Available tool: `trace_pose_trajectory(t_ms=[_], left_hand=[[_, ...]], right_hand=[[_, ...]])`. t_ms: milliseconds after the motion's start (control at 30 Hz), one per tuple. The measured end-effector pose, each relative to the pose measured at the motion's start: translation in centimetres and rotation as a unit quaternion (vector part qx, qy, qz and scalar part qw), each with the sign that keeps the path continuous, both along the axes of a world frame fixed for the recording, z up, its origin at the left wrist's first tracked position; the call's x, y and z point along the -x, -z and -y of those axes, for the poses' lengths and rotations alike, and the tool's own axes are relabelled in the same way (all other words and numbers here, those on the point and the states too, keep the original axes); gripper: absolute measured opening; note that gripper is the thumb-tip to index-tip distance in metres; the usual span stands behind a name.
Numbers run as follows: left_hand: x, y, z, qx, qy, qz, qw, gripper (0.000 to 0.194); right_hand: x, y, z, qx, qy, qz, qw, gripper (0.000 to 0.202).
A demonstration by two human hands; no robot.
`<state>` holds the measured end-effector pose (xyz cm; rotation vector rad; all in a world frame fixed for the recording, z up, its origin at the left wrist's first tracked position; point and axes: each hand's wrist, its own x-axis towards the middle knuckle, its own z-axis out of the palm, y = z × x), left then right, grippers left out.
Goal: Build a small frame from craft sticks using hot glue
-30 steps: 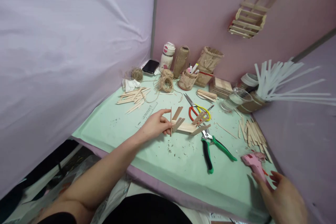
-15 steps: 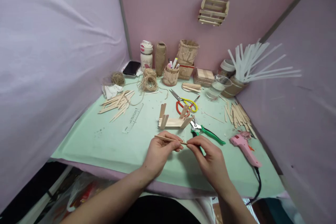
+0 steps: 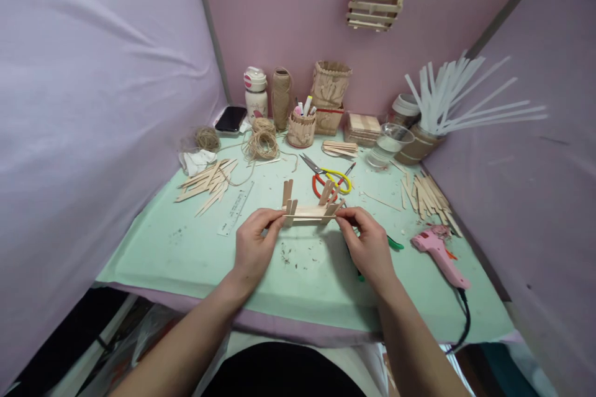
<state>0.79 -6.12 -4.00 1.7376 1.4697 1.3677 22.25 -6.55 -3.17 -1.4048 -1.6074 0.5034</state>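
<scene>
Between my two hands a thin popsicle stick (image 3: 309, 217) is held level by its ends. My left hand (image 3: 259, 239) pinches the left end, and my right hand (image 3: 365, 237) pinches the right end. The stick lies across the near side of a small popsicle-stick frame (image 3: 305, 211), in front of its upright sticks; whether the two touch I cannot tell. Green-handled cutters (image 3: 395, 244) lie partly hidden under my right hand. Behind the frame are scissors (image 3: 326, 177) with red and yellow handles.
A pink glue gun (image 3: 437, 252) with a black cord lies at right. Loose sticks lie in piles at left (image 3: 209, 181) and right (image 3: 424, 200). A clear ruler (image 3: 236, 209) is left of the frame. Twine (image 3: 261, 144), a plastic cup (image 3: 387, 146) and a bottle (image 3: 256, 96) stand behind.
Both hands have moved forward and apart, bringing the stick from near the table's front edge to the frame. My left hand has shifted from the stick's middle to its left end.
</scene>
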Motion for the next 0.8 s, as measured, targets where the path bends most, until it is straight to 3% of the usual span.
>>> trace_pose_trajectory(t_ms=[367,800], left_hand=[[-0.1,0.4,-0.5,-0.005,-0.041,-0.057,0.998,0.014],[0.0,0.3,-0.8,0.008,-0.017,-0.062,0.998,0.014]], right_hand=[[0.8,0.9,-0.4,0.013,0.042,-0.049,0.998,0.007],[0.6,1.5,-0.7,0.007,0.047,-0.049,0.998,0.009]])
